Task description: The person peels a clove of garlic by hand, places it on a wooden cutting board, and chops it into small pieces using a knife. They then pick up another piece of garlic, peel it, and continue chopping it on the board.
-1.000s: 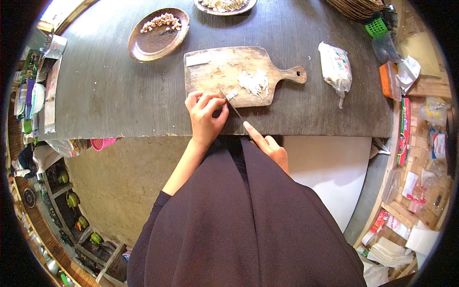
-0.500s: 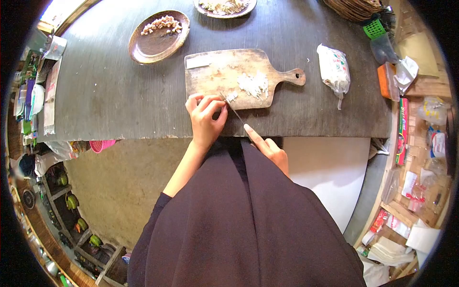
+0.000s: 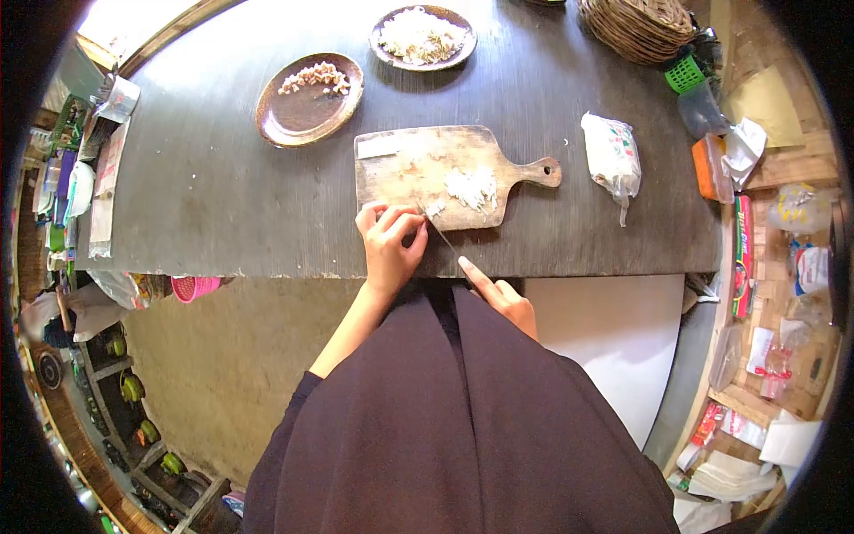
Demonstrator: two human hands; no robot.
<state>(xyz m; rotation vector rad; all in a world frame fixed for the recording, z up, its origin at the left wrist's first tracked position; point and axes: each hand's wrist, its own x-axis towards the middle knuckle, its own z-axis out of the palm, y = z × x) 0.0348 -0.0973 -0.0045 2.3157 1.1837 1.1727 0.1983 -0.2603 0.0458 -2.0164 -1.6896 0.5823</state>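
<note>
A wooden cutting board (image 3: 422, 165) with a handle on its right lies on the dark table. Chopped white pieces (image 3: 471, 188) are heaped on its right half, and a few small white bits (image 3: 434, 207) lie near its front edge. My left hand (image 3: 391, 245) rests at the board's front left corner, fingers bent and pinched together; what they hold is hidden. In my right hand (image 3: 503, 299) is a thin knife (image 3: 443, 237), index finger stretched along it. Its blade slants up to the left, the tip beside my left fingertips.
Beyond the board stand a brown plate (image 3: 307, 111) with small reddish-brown pieces and a second plate (image 3: 422, 64) with pale chopped food. A white plastic packet (image 3: 612, 160) lies right of the board. Farther back are a wicker basket (image 3: 636, 31) and a green plastic basket (image 3: 684, 75).
The whole scene sits lower in view, showing more of the far plate and wicker basket. Both hands and the knife stay in nearly the same place against the board.
</note>
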